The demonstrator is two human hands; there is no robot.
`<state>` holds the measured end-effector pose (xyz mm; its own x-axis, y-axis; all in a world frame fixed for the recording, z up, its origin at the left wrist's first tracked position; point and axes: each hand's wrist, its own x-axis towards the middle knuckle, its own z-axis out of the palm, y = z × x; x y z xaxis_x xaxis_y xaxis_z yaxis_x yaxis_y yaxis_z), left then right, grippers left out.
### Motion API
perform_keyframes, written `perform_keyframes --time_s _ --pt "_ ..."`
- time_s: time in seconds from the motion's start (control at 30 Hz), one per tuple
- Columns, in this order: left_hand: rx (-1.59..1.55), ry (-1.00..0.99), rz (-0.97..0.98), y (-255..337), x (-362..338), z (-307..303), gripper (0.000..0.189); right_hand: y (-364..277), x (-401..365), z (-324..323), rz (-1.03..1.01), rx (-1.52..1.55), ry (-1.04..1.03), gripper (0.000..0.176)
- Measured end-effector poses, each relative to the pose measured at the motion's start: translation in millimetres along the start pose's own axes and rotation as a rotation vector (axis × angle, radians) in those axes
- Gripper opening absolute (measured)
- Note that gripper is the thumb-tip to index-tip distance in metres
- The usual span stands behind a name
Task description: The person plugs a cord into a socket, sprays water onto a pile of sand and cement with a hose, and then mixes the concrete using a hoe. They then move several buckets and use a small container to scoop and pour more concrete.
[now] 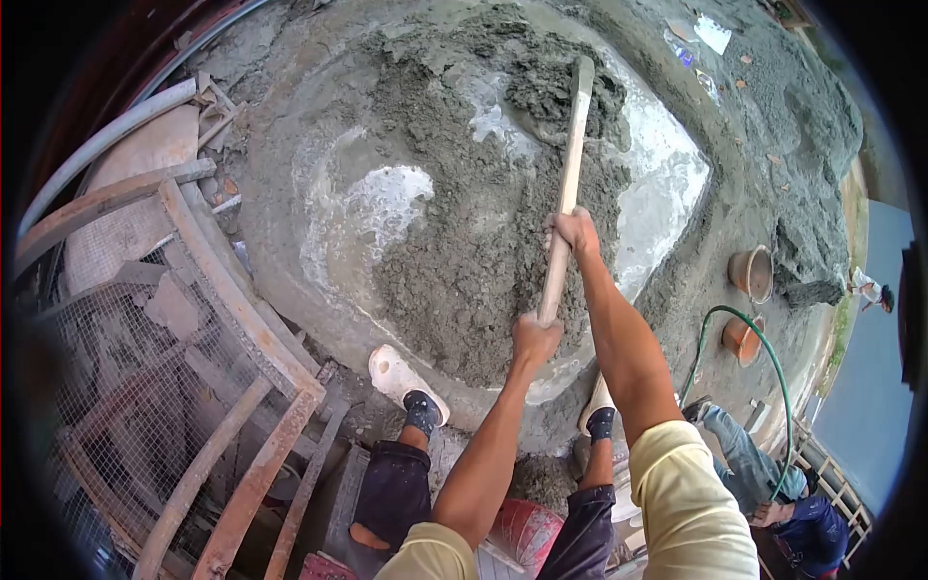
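Both hands grip the long wooden handle (570,155), which points away into the wet cement (464,251), the right hand (572,230) nearer the cement, the left hand (535,338) at its end.

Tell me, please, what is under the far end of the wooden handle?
Grey wet mortar lies heaped under the handle there; whatever it ends in is buried and unseen.

both my arms (619,329) reach out nearly straight. my left hand (535,335) is the nearer one, curled into a tight fist; my right hand (573,230) sits farther out, fingers wrapped closed.
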<state>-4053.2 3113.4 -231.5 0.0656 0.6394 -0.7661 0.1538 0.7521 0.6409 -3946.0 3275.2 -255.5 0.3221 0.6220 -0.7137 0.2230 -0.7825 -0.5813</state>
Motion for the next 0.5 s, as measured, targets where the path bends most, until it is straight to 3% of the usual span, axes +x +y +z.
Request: perform_keyframes --time_s 0.07,0.1,0.2,0.3,0.4,0.5 --pt "0.036 0.032 0.039 -30.0 -40.8 -5.1 0.019 23.1 0.1 2.1 0.033 0.465 -0.064 0.011" --pt "0.068 0.054 0.064 -41.2 -66.3 -4.2 0.019 20.7 -39.9 -0.6 0.145 0.407 -0.073 0.004" --pt "0.02 0.05 0.049 -56.9 -147.0 -6.5 0.019 87.7 -99.2 -1.0 0.155 0.451 -0.057 0.005" --pt "0.114 0.07 0.08 -115.4 -209.5 0.0 0.018 122.8 -166.7 4.0 0.23 0.311 -0.086 0.005" --pt "0.067 0.04 0.103 -124.1 -224.5 -11.1 0.017 93.8 -200.5 12.8 0.202 0.378 -0.061 0.012" --pt "0.024 0.136 0.229 -70.6 -138.0 -26.5 0.016 12.6 -153.0 20.5 -0.025 0.37 -0.066 0.015"
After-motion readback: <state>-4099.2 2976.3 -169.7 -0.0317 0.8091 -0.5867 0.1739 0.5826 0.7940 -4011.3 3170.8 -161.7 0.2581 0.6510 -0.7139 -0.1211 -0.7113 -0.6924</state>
